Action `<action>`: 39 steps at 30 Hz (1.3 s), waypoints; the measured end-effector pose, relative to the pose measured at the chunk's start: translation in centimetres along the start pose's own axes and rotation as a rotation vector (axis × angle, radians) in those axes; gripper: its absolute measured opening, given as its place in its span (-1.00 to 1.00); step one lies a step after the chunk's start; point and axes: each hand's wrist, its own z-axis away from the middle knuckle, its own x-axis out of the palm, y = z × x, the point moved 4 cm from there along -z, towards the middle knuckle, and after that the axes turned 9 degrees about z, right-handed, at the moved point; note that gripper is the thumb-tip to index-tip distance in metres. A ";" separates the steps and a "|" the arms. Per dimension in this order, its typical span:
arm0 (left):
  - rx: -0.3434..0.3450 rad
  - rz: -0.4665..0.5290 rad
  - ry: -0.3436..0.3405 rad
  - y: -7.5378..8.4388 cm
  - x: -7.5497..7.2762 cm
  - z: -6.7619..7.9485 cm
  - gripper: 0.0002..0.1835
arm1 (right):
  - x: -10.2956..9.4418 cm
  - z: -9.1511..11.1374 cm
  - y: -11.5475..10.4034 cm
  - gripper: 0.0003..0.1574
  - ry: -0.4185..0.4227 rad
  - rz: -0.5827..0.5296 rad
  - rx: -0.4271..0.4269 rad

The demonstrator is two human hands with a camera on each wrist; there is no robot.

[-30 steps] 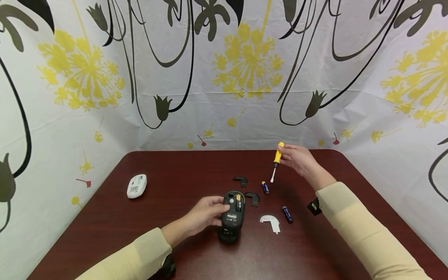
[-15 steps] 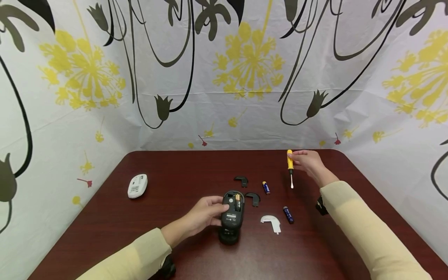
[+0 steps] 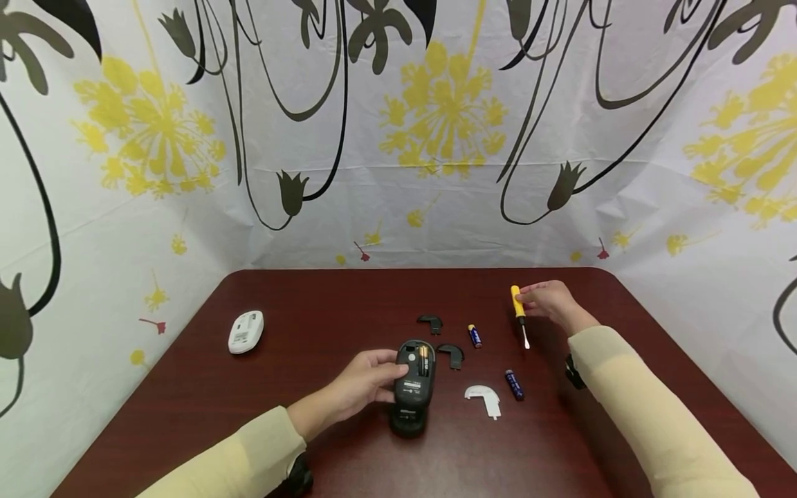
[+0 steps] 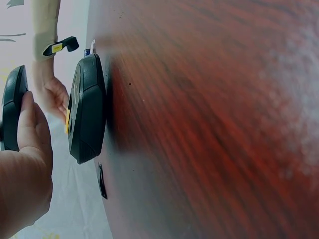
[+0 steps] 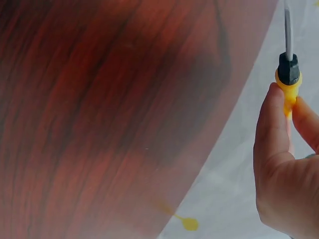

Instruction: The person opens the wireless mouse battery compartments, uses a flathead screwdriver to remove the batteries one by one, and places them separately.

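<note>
My left hand point(image 3: 367, 377) grips a black computer mouse point(image 3: 416, 398) by its side, underside facing up. The battery bay is uncovered, with a copper-and-black battery point(image 3: 424, 361) in it. Below the held mouse, a second black mouse point(image 4: 88, 109) lies on the table, mostly hidden in the head view. Over at the right, my right hand point(image 3: 551, 302) pinches a screwdriver point(image 3: 517, 301) by its yellow handle, blade pointing down toward the tabletop. The right wrist view shows finger and thumb at the black collar end of that handle.
Two blue batteries point(image 3: 514, 384) lie between the hands. Near them are two black battery covers point(image 3: 451, 355) and a white one point(image 3: 484, 399). A white mouse point(image 3: 245, 332) rests upside down at the far left of the brown table point(image 3: 324, 304). Patterned cloth hangs behind.
The right hand has carried the screwdriver to the right and then lower toward the table. My left hand keeps the mouse in the same place.
</note>
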 end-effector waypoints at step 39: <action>0.001 0.009 0.014 0.2 0.2 0.3 -0.51 | 1.1 -0.2 2.3 -0.72 0.077 0.239 0.036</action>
